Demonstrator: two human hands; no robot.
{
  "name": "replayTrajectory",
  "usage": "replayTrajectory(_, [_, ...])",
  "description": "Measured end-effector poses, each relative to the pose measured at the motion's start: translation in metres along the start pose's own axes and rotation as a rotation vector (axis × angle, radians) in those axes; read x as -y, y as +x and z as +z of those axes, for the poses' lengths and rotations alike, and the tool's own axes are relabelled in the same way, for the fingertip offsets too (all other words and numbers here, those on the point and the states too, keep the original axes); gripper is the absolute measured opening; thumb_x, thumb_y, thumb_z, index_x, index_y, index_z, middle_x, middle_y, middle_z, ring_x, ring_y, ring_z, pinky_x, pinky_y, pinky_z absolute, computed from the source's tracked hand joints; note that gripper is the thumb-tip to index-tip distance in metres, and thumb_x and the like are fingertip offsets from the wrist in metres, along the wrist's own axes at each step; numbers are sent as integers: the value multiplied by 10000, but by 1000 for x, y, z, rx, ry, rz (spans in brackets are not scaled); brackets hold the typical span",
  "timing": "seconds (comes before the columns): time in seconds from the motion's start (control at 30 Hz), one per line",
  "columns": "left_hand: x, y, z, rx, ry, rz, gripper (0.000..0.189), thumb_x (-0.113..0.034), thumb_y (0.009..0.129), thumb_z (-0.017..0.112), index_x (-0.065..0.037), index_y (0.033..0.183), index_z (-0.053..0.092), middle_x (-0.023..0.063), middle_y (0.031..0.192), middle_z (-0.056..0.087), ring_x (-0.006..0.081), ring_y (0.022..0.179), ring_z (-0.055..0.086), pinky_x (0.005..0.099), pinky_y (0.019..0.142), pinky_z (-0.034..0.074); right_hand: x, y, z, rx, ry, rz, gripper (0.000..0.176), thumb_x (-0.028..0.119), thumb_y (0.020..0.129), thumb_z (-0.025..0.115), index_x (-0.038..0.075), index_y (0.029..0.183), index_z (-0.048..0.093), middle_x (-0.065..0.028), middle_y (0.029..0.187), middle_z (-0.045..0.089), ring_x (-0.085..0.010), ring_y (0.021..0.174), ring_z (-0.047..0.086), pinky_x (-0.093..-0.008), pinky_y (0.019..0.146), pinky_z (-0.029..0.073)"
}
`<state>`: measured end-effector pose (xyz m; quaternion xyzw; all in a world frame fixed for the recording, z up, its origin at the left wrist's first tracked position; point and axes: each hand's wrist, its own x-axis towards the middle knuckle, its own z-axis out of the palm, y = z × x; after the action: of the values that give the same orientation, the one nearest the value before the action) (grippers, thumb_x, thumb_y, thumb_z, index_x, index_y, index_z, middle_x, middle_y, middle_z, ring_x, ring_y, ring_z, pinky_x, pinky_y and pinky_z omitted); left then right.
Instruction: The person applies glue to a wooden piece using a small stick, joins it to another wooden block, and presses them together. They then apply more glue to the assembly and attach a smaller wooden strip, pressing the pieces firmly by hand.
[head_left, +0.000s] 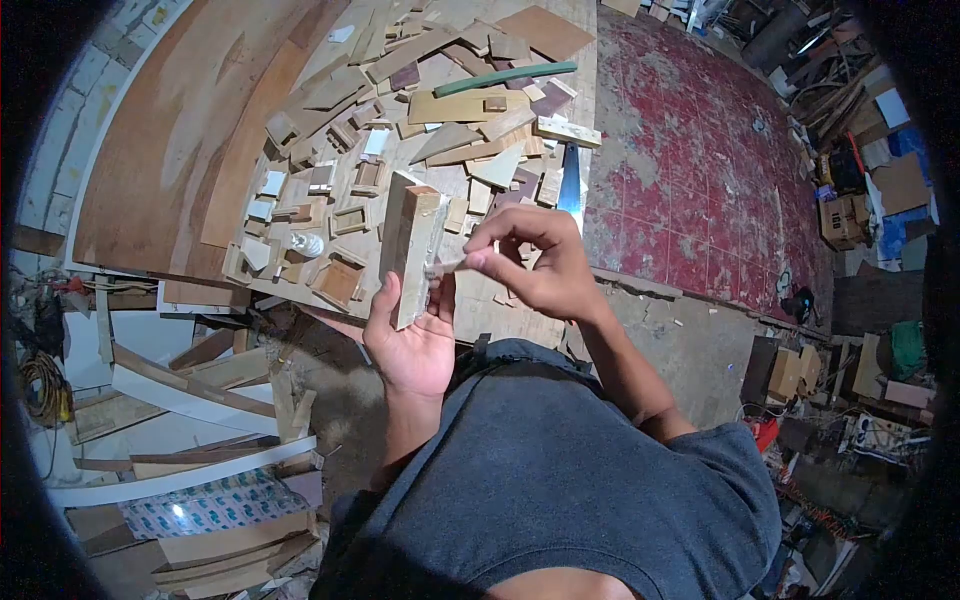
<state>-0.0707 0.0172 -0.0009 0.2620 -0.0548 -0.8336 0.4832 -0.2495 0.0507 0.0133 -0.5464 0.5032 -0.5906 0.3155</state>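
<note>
Over the table, the left hand grips a pale rectangular wooden block by its lower end. It looks stiff and light. The right hand pinches a thin pale stick.

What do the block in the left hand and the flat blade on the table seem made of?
The block in the left hand looks like pale unfinished wood: matte, faint grain. The blade is probably bare steel: thin, flat, bluish shine.

Cluttered woodworking shop in dim light.
A worn red-tiled floor spreads to the right of the worktop, which is strewn with wood offcuts. A large plywood sheet lies beside the white tiled wall, and cardboard boxes crowd the far right.
</note>
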Motion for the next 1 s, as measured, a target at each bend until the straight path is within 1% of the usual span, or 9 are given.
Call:
replayTrajectory(0.17, [1, -1, 6, -91, 7, 28, 352, -225, 882, 682, -9, 1152, 617, 106, 1028, 680, 232, 903, 653, 369, 891, 548, 3, -1, -7, 138, 23, 54, 85, 120, 823, 750, 44, 852, 726, -9, 727, 630, -48, 559, 488, -234, 498, 362])
replayTrajectory(0.27, [1, 0, -2, 57, 58, -31, 329, -226, 890, 664, -20, 1141, 614, 101, 1033, 676, 211, 966, 645, 363, 951, 515, 1, -1, -4, 234, -90, 84, 76, 86, 828, 754, 28, 857, 714, -30, 805, 671, -60, 656, 537, -221, 543, 394])
replayTrajectory(0.33, [3, -4, 21, -91, 68, 11, 286, -229, 885, 672, -34, 1089, 630, 79, 981, 678, 198, 925, 648, 365, 961, 509, -1, 0, -3, 199, -68, 118, 94, 102, 836, 755, 24, 865, 712, -28, 810, 672, -56, 676, 548, -223, 545, 397])
replayTrajectory(0.43, [0, 1, 1, -67, 3, -28, 303, -234, 869, 698, -26, 1079, 632, 84, 977, 690, 220, 892, 661, 389, 916, 546, -8, 1, -3, -6, 78, 176, 82, 83, 849, 743, 18, 881, 706, -30, 837, 676, -57, 698, 562, -212, 578, 416])
replayTrajectory(0.53, [1, 2, -3, -45, 2, -39, 309, -232, 864, 705, -35, 1091, 632, 78, 983, 690, 202, 891, 661, 377, 917, 547, -11, 0, -8, 14, 137, 140, 70, 73, 847, 743, 20, 873, 706, -36, 840, 677, -62, 713, 574, -209, 593, 425])
replayTrajectory(0.67, [2, -1, 7, -41, 17, -23, 343, -215, 877, 674, -30, 1160, 614, 95, 1043, 681, 208, 953, 644, 371, 994, 490, -7, 0, -8, 232, -12, 72, 89, 92, 840, 757, 23, 877, 715, -21, 834, 677, -57, 709, 555, -222, 588, 418])
replayTrajectory(0.73, [3, -4, 16, -54, 39, -12, 339, -215, 873, 679, -32, 1152, 618, 94, 1050, 680, 199, 944, 645, 367, 979, 496, -11, 0, -2, 207, 3, 111, 99, 100, 837, 762, 24, 882, 718, -13, 833, 676, -57, 696, 542, -223, 585, 411])
replayTrajectory(0.8, [1, -1, 4, -37, 14, -36, 331, -215, 872, 688, -39, 1144, 622, 92, 1039, 684, 208, 937, 650, 375, 949, 516, -12, 1, 1, 22, 63, 74, 116, 139, 835, 757, 36, 883, 731, -1, 777, 669, -40, 593, 489, -217, 543, 388])
replayTrajectory(1.0, [1, -4, 6, -45, -5, -28, 333, -211, 868, 699, -48, 1148, 625, 92, 1070, 678, 210, 972, 639, 379, 919, 534, -19, -5, -1, 16, 168, 81, 90, 114, 845, 750, 39, 882, 718, -2, 759, 659, -32, 620, 518, -214, 552, 397])
